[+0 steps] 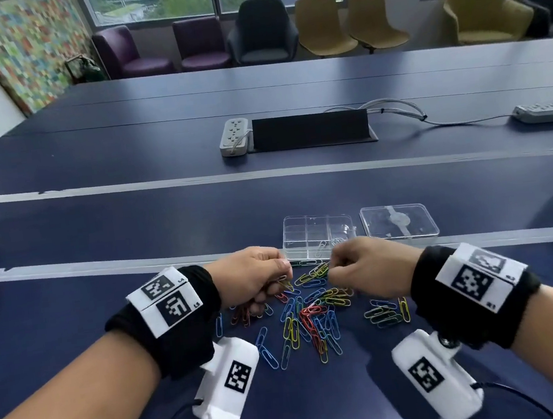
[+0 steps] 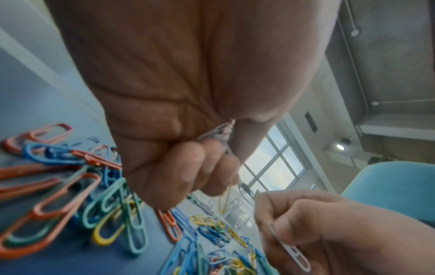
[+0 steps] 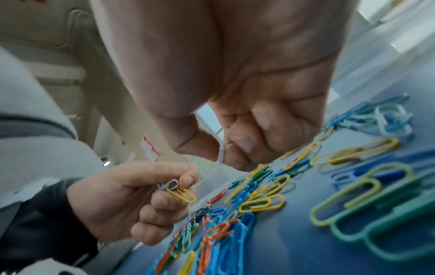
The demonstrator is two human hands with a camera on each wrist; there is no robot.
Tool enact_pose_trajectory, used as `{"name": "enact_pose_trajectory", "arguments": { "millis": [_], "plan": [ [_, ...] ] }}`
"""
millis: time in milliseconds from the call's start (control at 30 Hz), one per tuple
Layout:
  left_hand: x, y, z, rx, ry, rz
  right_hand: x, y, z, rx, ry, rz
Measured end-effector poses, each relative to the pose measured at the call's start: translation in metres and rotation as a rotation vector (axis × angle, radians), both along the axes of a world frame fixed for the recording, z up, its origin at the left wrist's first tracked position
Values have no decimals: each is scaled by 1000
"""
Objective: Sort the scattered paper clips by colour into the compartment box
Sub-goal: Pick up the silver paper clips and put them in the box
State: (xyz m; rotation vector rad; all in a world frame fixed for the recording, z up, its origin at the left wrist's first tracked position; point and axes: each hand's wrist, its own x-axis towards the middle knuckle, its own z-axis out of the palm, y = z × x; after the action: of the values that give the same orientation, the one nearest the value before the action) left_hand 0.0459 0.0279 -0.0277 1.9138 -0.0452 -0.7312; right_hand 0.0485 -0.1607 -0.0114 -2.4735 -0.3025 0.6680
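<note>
Coloured paper clips (image 1: 311, 319) lie in a loose pile on the blue table, just in front of both hands. Beyond them stands the clear compartment box (image 1: 319, 230), with a few white clips (image 1: 322, 247) in a near compartment. My left hand (image 1: 278, 281) hovers over the pile's left side and pinches a small bunch of white clips (image 3: 170, 185) and a yellow clip (image 3: 182, 194). My right hand (image 1: 335, 268) is close beside it, near the box's front edge, pinching one white clip (image 2: 289, 247) between thumb and forefinger.
The box's clear lid (image 1: 398, 221) lies to the right of the box. A separate small cluster of clips (image 1: 387, 314) sits under my right wrist. Further back are a black cable hatch (image 1: 311, 129), two power strips (image 1: 232, 135) and a row of chairs.
</note>
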Motion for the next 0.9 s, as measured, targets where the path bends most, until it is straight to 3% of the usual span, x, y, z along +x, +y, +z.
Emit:
{"name": "enact_pose_trajectory", "arguments": {
  "millis": [167, 367, 467, 633, 767, 900],
  "plan": [
    [2, 3, 1, -113, 22, 2, 1, 8, -3, 324, 259, -107],
    [0, -3, 0, -212, 86, 34, -2, 16, -8, 510, 402, -255],
    [-1, -5, 2, -293, 123, 90, -2, 18, -10, 521, 376, -256],
    [0, -5, 6, -436, 191, 105, -2, 14, -17, 439, 292, -98],
    [-1, -7, 4, -409, 151, 114, -1, 8, -21, 382, 225, -36],
    [0, -5, -3, -365, 131, 125, 1, 1, -20, 494, 207, -85]
  ]
}}
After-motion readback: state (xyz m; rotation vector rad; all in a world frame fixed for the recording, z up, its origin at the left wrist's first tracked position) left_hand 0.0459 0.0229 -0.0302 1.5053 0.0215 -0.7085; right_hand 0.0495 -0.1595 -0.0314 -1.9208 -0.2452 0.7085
